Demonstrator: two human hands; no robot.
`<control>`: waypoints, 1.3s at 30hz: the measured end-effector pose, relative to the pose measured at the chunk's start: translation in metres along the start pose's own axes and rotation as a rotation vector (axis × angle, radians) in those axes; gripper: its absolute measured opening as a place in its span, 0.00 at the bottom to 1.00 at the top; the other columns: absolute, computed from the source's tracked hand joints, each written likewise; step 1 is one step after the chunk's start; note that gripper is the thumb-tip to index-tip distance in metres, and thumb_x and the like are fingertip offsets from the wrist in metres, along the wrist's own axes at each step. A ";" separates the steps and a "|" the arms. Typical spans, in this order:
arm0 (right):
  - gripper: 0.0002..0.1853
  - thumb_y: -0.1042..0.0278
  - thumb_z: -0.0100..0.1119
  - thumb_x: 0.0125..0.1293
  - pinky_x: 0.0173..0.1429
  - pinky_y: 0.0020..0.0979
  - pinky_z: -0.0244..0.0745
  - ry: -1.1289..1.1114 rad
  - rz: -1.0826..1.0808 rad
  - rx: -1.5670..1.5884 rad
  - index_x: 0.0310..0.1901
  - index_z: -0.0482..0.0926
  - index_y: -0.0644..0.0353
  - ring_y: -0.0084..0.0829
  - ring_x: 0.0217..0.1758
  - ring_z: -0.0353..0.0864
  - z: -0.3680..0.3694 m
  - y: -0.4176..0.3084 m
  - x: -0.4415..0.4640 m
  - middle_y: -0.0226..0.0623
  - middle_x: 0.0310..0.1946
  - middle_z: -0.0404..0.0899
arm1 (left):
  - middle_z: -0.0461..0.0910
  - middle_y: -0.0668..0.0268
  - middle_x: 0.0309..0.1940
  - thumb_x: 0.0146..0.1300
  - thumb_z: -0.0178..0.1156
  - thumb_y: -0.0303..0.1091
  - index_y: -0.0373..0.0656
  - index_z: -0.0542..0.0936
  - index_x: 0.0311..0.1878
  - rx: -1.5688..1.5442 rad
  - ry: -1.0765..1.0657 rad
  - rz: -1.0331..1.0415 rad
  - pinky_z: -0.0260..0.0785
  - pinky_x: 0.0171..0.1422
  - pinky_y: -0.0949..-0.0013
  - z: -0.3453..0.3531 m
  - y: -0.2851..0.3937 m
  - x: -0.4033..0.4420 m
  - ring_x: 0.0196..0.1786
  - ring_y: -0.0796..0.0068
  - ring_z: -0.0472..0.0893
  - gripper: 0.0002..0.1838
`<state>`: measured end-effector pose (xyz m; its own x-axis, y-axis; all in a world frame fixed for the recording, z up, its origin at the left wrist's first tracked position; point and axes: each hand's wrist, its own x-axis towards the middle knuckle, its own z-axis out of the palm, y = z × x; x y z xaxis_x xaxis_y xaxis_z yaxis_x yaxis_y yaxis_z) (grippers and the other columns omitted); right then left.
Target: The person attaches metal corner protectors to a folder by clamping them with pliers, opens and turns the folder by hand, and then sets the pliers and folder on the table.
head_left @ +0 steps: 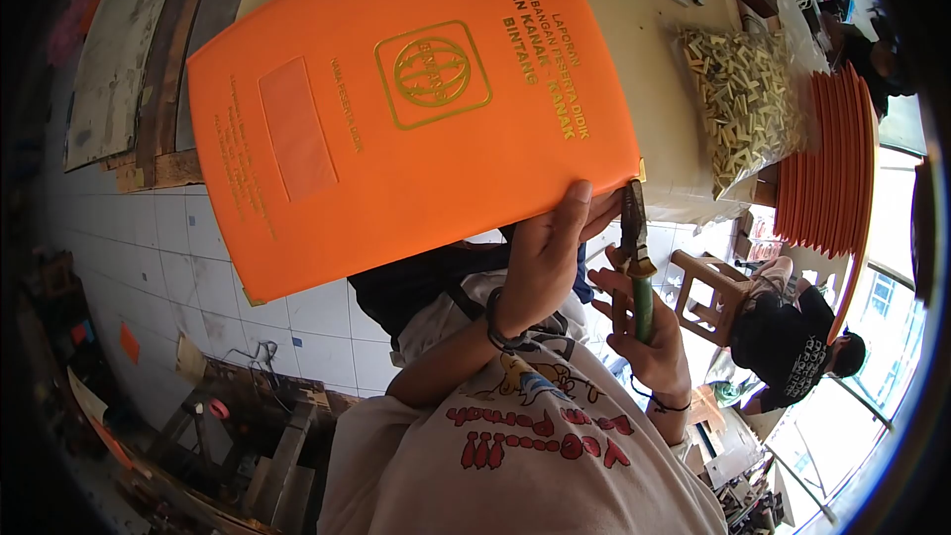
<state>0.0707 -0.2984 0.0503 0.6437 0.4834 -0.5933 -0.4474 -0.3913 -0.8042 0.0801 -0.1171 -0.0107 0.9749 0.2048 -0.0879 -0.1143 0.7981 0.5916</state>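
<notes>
The orange report folder point(396, 129) is found cover side up, spanning the near edge of the bench point(649, 54), its lower part projecting beyond that edge; whether it bears on the bench top cannot be told. The left hand point(551, 248) grips it firmly near its lower right corner, thumb pressed on the cover and fingers beneath. The right hand point(649, 342) is closed around the green handles of the pliers point(638, 243). The tool's head is at that same corner, just beside a gold-coloured corner piece point(642, 169); whether its jaws bite cannot be told. A second gold-coloured fitting point(255, 299) shows at the folder's lower left corner. Near the bench's near right corner lies a clear plastic bag point(743, 104) filled with small gold-coloured pieces. Right of the bag is a stack of orange covers point(824, 168). Beyond it, nearer the wearer, a person in black point(783, 342) is beside a wooden stool point(708, 295)
</notes>
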 end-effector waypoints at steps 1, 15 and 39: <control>0.41 0.93 0.46 0.43 0.72 0.42 0.67 -0.002 -0.002 -0.024 0.68 0.67 0.70 0.36 0.64 0.76 0.000 0.000 0.000 0.45 0.76 0.57 | 0.69 0.39 0.65 0.81 0.36 0.41 0.21 0.61 0.68 -0.001 -0.003 0.001 0.63 0.76 0.51 0.000 0.000 0.000 0.69 0.48 0.71 0.28; 0.17 0.84 0.49 0.54 0.45 0.26 0.73 0.195 -0.050 -0.178 0.48 0.71 0.66 0.25 0.41 0.74 0.012 0.007 0.010 0.37 0.45 0.76 | 0.69 0.40 0.65 0.81 0.36 0.41 0.23 0.62 0.68 0.033 -0.019 0.027 0.63 0.76 0.52 -0.002 0.000 0.000 0.69 0.50 0.71 0.28; 0.23 0.87 0.46 0.53 0.45 0.27 0.76 0.103 -0.089 -0.165 0.53 0.72 0.69 0.25 0.39 0.75 0.004 0.021 0.013 0.39 0.45 0.76 | 0.68 0.39 0.66 0.82 0.35 0.41 0.21 0.61 0.68 0.062 -0.026 0.027 0.62 0.77 0.51 -0.007 -0.005 0.000 0.70 0.49 0.70 0.28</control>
<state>0.0671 -0.2978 0.0254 0.7400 0.4420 -0.5069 -0.2842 -0.4776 -0.8313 0.0797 -0.1172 -0.0190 0.9764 0.2100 -0.0511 -0.1290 0.7560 0.6418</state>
